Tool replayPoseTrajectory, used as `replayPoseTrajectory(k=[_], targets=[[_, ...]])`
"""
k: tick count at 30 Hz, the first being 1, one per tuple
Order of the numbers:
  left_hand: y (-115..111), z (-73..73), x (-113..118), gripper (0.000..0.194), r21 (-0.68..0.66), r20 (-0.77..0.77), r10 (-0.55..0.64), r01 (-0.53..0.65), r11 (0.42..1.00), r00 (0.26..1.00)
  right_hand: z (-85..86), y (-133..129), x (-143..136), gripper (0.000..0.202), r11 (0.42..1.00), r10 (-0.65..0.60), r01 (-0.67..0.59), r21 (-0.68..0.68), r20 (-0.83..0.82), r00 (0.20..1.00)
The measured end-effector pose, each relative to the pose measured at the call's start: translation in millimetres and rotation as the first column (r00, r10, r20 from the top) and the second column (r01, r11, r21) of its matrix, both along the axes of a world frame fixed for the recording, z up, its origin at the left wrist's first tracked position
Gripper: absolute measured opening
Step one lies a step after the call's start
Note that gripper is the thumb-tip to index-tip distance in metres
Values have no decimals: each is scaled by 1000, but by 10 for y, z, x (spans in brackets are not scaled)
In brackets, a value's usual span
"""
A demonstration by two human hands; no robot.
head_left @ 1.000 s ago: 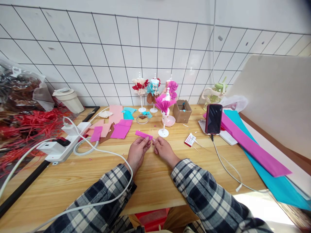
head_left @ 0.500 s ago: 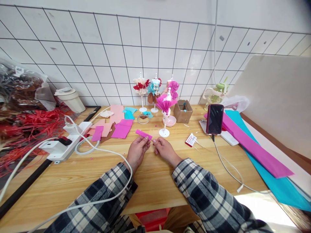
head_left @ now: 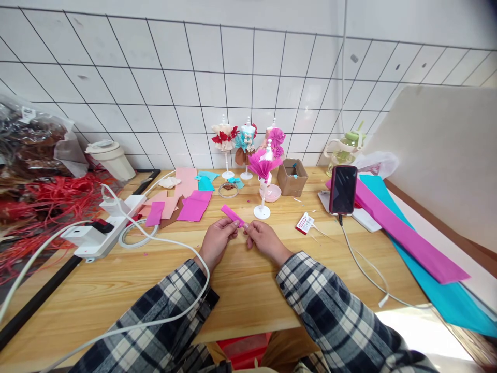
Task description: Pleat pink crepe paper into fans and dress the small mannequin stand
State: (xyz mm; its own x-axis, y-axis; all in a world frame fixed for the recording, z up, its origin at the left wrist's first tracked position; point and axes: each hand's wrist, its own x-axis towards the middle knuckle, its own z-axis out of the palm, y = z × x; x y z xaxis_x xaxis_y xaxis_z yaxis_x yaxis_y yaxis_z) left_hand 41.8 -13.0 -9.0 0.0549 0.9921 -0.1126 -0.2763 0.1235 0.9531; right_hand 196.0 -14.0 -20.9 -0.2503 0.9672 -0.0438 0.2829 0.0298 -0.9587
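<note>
A narrow folded strip of magenta crepe paper (head_left: 232,213) is pinched in my left hand (head_left: 219,239), its free end pointing up and left. My right hand (head_left: 265,239) is closed at the strip's near right end, thumb and forefinger pressed together. Just beyond my hands stands a small white mannequin stand (head_left: 262,211) wearing a magenta pleated paper ruffle (head_left: 265,165). A pink bowl (head_left: 273,193) sits behind it. To the left lie a magenta paper sheet (head_left: 195,206) and a smaller magenta piece (head_left: 155,213).
Several dressed mannequins (head_left: 227,150) stand by the tiled wall, near a cardboard box (head_left: 292,178). A power strip (head_left: 111,233) with white cables lies left. On the right are a phone (head_left: 343,190), a red-and-white thread card (head_left: 304,223) and long paper sheets (head_left: 411,233).
The magenta strip has turned, its free end now tilting more steeply away from me. My hands have shifted only slightly, staying close together.
</note>
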Motion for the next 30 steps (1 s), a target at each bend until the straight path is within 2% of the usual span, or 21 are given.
replayPoseTrajectory(k=[10, 21, 30], targets=[[-9, 33, 2, 26, -8, 15, 8, -7, 1000, 1000, 15, -3, -4, 33, 999, 1, -2, -49, -23, 1000], [15, -16, -22, 27, -14, -1, -23, 23, 1000, 1000, 16, -6, 3, 35, 999, 12, -14, -39, -32, 999], [3, 11, -16, 28, -22, 15, -8, 8, 1000, 1000, 1, -1, -4, 33, 998, 9, -13, -59, -68, 998]])
